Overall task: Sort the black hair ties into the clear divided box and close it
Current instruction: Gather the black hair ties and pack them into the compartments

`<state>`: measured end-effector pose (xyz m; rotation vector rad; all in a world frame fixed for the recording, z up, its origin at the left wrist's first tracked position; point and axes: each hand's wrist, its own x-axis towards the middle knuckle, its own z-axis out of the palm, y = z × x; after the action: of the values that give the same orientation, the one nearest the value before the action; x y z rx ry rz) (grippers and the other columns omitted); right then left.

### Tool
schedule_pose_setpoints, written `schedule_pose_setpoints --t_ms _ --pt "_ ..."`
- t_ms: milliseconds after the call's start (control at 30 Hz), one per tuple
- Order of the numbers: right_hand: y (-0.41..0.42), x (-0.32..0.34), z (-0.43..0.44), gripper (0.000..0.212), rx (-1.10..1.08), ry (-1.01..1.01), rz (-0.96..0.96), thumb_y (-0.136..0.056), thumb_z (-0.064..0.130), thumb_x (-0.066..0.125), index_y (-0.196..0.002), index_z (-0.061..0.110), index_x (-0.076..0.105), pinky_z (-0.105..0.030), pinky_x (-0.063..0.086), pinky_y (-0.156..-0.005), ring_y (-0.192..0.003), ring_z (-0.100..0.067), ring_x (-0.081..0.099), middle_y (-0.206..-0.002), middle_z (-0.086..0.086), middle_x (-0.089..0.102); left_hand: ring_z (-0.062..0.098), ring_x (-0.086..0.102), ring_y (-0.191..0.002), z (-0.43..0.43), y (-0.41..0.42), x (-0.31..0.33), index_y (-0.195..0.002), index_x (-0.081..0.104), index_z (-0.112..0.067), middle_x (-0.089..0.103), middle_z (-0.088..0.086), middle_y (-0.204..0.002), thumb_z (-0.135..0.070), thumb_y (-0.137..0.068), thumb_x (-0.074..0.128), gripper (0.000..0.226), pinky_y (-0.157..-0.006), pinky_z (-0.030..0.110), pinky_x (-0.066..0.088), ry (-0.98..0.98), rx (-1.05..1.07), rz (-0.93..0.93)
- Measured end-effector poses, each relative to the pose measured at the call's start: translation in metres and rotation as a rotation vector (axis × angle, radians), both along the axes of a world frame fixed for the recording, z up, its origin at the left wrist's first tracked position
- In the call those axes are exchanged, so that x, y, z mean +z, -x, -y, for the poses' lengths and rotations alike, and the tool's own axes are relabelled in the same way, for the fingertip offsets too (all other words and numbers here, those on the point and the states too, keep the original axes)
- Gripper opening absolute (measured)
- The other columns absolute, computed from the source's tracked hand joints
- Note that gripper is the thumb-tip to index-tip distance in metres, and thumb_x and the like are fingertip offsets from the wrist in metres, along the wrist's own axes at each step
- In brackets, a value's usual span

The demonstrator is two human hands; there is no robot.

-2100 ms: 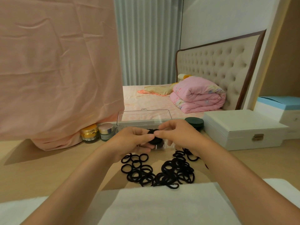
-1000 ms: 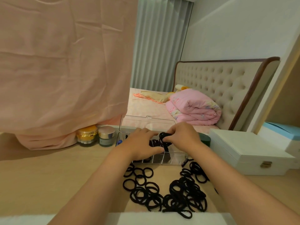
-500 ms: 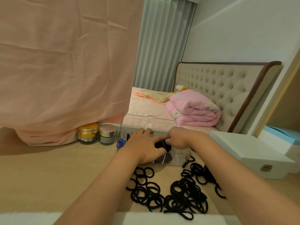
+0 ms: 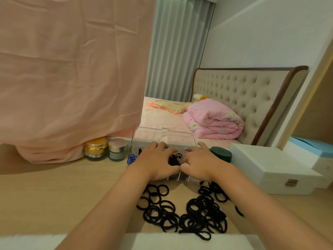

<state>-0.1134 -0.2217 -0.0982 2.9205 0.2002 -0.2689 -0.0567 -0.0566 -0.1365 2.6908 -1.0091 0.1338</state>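
Now | left hand (image 4: pixel 158 162) flat, fingers spread, pressing into clear divided box (image 4: pixel 163 137) | black hair ties (image 4: pixel 187 213) heaped loose just before it: light, soft, springy, so pinch several together | right hand (image 4: pixel 197 162) likewise flat, nothing visibly gripped

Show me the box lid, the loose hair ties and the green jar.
box lid (image 4: pixel 162 137): head view, clear raised panel.
loose hair ties (image 4: pixel 202 211): head view, middle of pile.
green jar (image 4: pixel 221 153): head view, its top.
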Motion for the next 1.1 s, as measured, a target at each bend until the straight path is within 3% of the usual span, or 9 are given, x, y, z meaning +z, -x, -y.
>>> schedule_pose_setpoints --t_ms 133,267,367,433,567,633,767,967,1100 --pt "0.012 0.010 -0.002 0.042 -0.082 -0.249 0.085 -0.089 0.036 0.039 -0.109 0.023 0.074 -0.049 0.019 -0.122 -0.121 -0.018 0.056 -0.120 0.000 0.070 0.024 0.025 -0.144 0.001 -0.001 0.001 -0.155 0.027 -0.037 0.031 0.000 -0.158 -0.069 -0.090 0.047 0.075 -0.116 0.042 0.024 0.025 0.000 -0.021" --pt "0.032 0.014 0.002 0.039 -0.098 -0.407 0.313 -0.097 0.018 0.048 -0.132 0.025 0.065 -0.040 0.038 -0.113 -0.123 -0.015 0.055 -0.137 0.004 0.060 0.023 0.024 -0.145 0.000 -0.001 0.006 -0.154 0.029 -0.036 0.033 0.000 -0.158 -0.065 -0.089 0.054 0.076 -0.116 0.043 0.026 0.037 0.001 -0.044" --pt "0.049 0.014 0.007 0.031 -0.101 -0.540 0.338 -0.098 0.016 0.052 -0.119 0.027 0.072 -0.025 0.051 -0.090 -0.096 -0.005 0.062 -0.116 0.010 0.067 0.020 0.026 -0.142 0.000 0.007 0.016 -0.149 0.040 -0.035 0.039 -0.002 -0.153 -0.055 -0.090 0.058 0.064 -0.115 0.043 0.029 0.119 -0.029 -0.027" --pt "0.061 0.014 0.011 0.027 -0.096 -0.577 0.246 -0.096 0.015 0.056 -0.108 0.030 0.075 -0.015 0.048 -0.073 -0.079 0.000 0.060 -0.100 0.015 0.068 0.018 0.035 -0.132 0.003 0.018 0.025 -0.135 0.054 -0.036 0.049 -0.005 -0.139 -0.047 -0.090 0.060 0.047 -0.109 0.041 0.036 0.195 -0.060 0.015" --pt "0.076 0.014 0.017 0.024 -0.119 -0.489 -0.009 -0.088 0.023 0.073 -0.109 0.034 0.073 -0.026 0.056 -0.083 -0.092 -0.010 0.066 -0.104 0.011 0.067 0.012 0.059 -0.092 0.009 0.059 0.037 -0.094 0.066 -0.032 0.064 -0.013 -0.095 -0.034 -0.087 0.064 0.007 -0.077 0.027 0.048 0.205 -0.153 -0.151" --pt "0.082 0.014 0.016 0.042 -0.206 -0.428 -0.132 -0.082 0.032 0.082 -0.120 0.034 0.066 -0.033 0.061 -0.083 -0.098 -0.015 0.065 -0.113 0.007 0.062 0.010 0.061 -0.082 0.010 0.078 0.036 -0.087 0.066 -0.031 0.065 -0.012 -0.086 -0.042 -0.085 0.067 0.011 -0.074 0.027 0.049 0.134 -0.194 -0.282" --pt "0.092 0.015 0.010 0.069 -0.313 -0.336 -0.251 -0.076 0.029 0.088 -0.136 0.033 0.053 -0.037 0.064 -0.076 -0.091 -0.018 0.065 -0.127 0.001 0.058 0.006 0.061 -0.083 0.006 0.104 0.022 -0.092 0.065 -0.033 0.064 -0.014 -0.091 -0.062 -0.075 0.075 0.034 -0.074 0.027 0.051 -0.039 -0.209 -0.382" --pt "0.086 -0.002 -0.005 0.061 -0.203 -0.359 -0.144 -0.082 0.017 0.082 -0.138 0.026 0.056 -0.032 0.060 -0.080 -0.097 -0.020 0.062 -0.124 0.000 0.059 0.009 0.055 -0.088 -0.009 0.103 0.002 -0.103 0.066 -0.031 0.054 -0.016 -0.095 -0.043 -0.083 0.074 0.024 -0.080 0.030 0.054 -0.052 -0.188 -0.149" --pt "0.078 -0.011 -0.005 0.056 -0.138 -0.482 -0.083 -0.087 0.020 0.076 -0.139 0.029 0.056 -0.035 0.063 -0.079 -0.099 -0.018 0.066 -0.122 0.005 0.058 0.003 0.055 -0.093 -0.026 0.089 0.001 -0.104 0.066 -0.037 0.057 -0.018 -0.100 -0.039 -0.086 0.073 0.020 -0.087 0.028 0.051 -0.008 -0.175 -0.201"
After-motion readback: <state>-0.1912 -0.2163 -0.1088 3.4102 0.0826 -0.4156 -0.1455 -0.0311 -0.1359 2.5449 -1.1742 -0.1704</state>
